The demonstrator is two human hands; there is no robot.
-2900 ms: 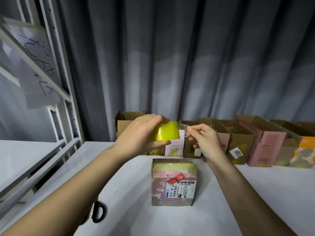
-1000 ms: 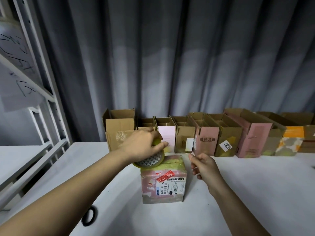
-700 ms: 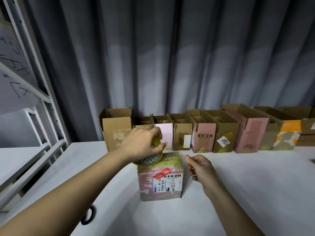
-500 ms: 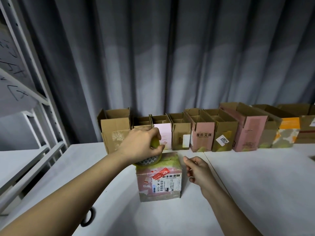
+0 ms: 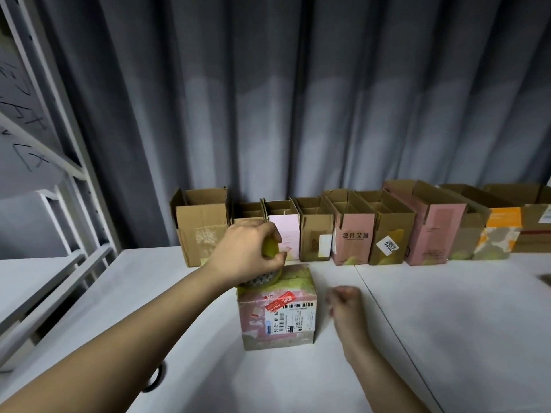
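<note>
Yellow tape [image 5: 270,249] clamped in left grip [image 5: 245,255], pressed on box [image 5: 280,318], far-left top corner, toward far edge of bench [image 5: 447,323]. Sat just left of right grip [image 5: 346,303]: curled, blurred, nothing seen held. Likely run of tape: rightward across box top.

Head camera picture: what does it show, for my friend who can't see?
A person's left hand holds a yellow tape roll against a small labelled box on a white table. The right hand is curled beside it; open cartons line the grey curtain behind.
</note>
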